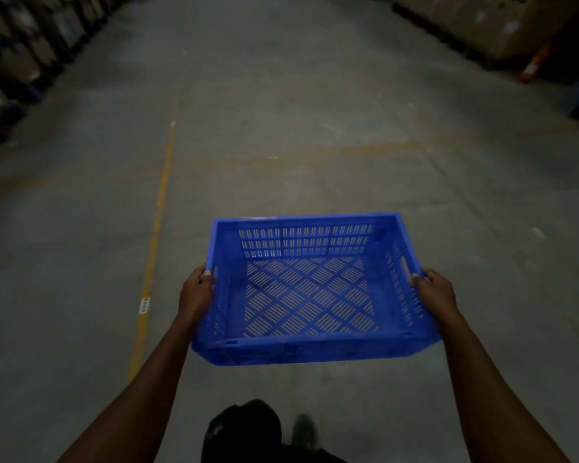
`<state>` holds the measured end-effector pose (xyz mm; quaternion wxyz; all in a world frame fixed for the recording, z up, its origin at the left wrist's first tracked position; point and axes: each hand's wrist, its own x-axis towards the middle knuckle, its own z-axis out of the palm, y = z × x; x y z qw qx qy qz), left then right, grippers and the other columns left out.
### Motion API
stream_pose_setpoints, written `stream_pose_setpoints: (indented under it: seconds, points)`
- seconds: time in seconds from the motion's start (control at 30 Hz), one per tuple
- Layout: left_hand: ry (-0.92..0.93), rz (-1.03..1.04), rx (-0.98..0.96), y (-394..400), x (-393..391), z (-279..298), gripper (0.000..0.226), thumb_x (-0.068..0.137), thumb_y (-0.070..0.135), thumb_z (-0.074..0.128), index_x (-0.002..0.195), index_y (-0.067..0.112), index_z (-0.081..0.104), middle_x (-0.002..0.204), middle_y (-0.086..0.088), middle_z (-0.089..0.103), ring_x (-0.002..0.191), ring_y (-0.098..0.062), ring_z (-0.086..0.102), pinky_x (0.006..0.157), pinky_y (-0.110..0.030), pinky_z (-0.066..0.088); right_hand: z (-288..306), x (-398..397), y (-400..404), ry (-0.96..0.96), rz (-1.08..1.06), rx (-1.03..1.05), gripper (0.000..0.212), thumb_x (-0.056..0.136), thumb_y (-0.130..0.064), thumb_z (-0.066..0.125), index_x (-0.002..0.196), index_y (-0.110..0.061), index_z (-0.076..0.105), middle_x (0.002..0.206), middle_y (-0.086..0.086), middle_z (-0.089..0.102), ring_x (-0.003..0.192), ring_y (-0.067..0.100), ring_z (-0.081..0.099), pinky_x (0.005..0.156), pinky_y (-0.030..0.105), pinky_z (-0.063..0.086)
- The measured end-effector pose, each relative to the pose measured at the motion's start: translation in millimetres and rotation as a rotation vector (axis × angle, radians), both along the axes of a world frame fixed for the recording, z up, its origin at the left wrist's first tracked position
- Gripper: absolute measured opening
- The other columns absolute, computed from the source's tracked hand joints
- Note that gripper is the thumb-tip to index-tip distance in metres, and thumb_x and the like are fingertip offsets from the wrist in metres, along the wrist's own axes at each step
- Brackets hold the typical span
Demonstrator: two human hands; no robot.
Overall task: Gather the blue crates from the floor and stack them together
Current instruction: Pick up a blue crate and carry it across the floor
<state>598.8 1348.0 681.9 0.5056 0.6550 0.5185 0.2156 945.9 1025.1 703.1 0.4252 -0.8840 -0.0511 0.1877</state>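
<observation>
Crate: the blue crate [310, 289] was up off the floor [281, 128], empty, held level out in front of the person, open side up.
Left hand: the left hand [196, 295] gripped the crate's left wall, thumb hooked over the rim, fingers hidden on the outside.
Right hand: the right hand [437, 295] gripped the crate's right wall the same way, thumb on the rim just by the handle slot.
Step in hand: a carry, by my reading; no stack and no other crate showed anywhere.
Doing it well: keeping both grips even so the crate stayed flat looked the thing, with the near edge clear of the knees and the eyes past the far rim for the set-down spot.
Foot: a shoe [303, 429] showed below the crate, blurred, which suggested walking.
Line: a yellow line [157, 208] ran up the floor left of the crate, a small label on it.
Room ahead: beyond the crate's far rim lay broad bare concrete.
Edges: boxes [10, 55] lined the far left of the crate; more boxes and an orange post [533, 66] stood far right, all well apart from it.
</observation>
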Motion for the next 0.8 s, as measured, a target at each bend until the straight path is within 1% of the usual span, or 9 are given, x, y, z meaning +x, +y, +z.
stream_pose_setpoints:
  seconds: [0.1,0.2,0.23,0.3,0.37,0.47,0.57,0.67,0.8]
  points:
    - [-0.010,0.053,-0.023,53,20,4,0.028,0.105,0.026,0.039,0.121,0.029,0.062,0.101,-0.004,0.070,0.083,-0.026,0.068,0.068,-0.037,0.053,2,37,74,0.010,0.053,0.005,0.033,0.091,-0.025,0.058,0.119,-0.011,0.066,0.106,0.011,0.069,0.094,0.031,0.066,0.085,0.045,0.055]
    - [-0.028,0.101,-0.060,110,45,0,0.024,0.104,0.029,0.045,0.117,0.026,0.065,0.099,-0.006,0.071,0.075,-0.024,0.066,0.064,-0.035,0.051,-3,74,147,0.038,0.066,-0.016,0.042,0.081,-0.029,0.062,0.118,-0.009,0.067,0.114,0.015,0.068,0.101,0.035,0.065,0.088,0.045,0.054]
    - [-0.031,0.109,-0.065,129,54,-1,0.024,0.104,0.029,0.046,0.117,0.024,0.066,0.096,-0.005,0.070,0.073,-0.022,0.065,0.063,-0.033,0.050,-6,85,170,0.042,0.067,-0.027,0.040,0.077,-0.031,0.060,0.110,-0.009,0.069,0.109,0.016,0.069,0.098,0.035,0.066,0.085,0.045,0.055]
    - [-0.034,0.111,-0.077,169,73,-3,0.024,0.104,0.029,0.047,0.115,0.021,0.066,0.093,-0.005,0.070,0.069,-0.020,0.063,0.060,-0.030,0.048,-10,102,215,0.036,0.085,-0.030,0.030,0.074,-0.033,0.055,0.085,-0.009,0.069,0.091,0.016,0.070,0.086,0.035,0.067,0.078,0.045,0.054]
    - [-0.027,0.112,-0.100,211,93,-5,0.022,0.103,0.027,0.048,0.114,0.022,0.067,0.094,-0.005,0.071,0.069,-0.019,0.064,0.059,-0.030,0.049,-12,120,259,0.020,0.088,-0.035,0.028,0.076,-0.035,0.051,0.077,-0.011,0.065,0.087,0.015,0.070,0.083,0.034,0.066,0.077,0.044,0.053]
    - [-0.023,0.106,-0.119,271,120,-3,0.020,0.102,0.022,0.049,0.113,0.024,0.066,0.091,-0.002,0.071,0.069,-0.019,0.065,0.057,-0.028,0.049,-16,145,319,0.027,0.107,-0.024,0.021,0.084,-0.028,0.050,0.083,-0.014,0.066,0.090,0.011,0.071,0.085,0.033,0.066,0.079,0.044,0.053]
    - [0.017,0.099,-0.135,332,146,-1,0.021,0.101,0.019,0.047,0.112,0.026,0.064,0.090,-0.001,0.070,0.068,-0.020,0.065,0.057,-0.029,0.049,-21,169,373,0.042,0.105,-0.023,0.022,0.082,-0.026,0.047,0.087,-0.017,0.067,0.089,0.009,0.071,0.083,0.031,0.067,0.078,0.044,0.055]
    - [0.048,0.100,-0.150,394,172,-5,0.022,0.099,0.022,0.049,0.110,0.031,0.065,0.097,-0.003,0.072,0.074,-0.024,0.067,0.065,-0.035,0.052,-25,191,429,0.071,0.114,0.000,0.023,0.085,-0.021,0.046,0.092,-0.017,0.068,0.088,0.008,0.071,0.082,0.031,0.067,0.078,0.045,0.055]
    - [0.057,0.099,-0.183,473,215,-18,0.025,0.101,0.020,0.048,0.118,0.025,0.064,0.101,-0.008,0.070,0.072,-0.023,0.064,0.064,-0.034,0.050,-35,231,508,0.113,0.159,-0.001,0.027,0.090,-0.011,0.045,0.103,-0.012,0.069,0.093,0.011,0.069,0.084,0.032,0.066,0.072,0.037,0.050]
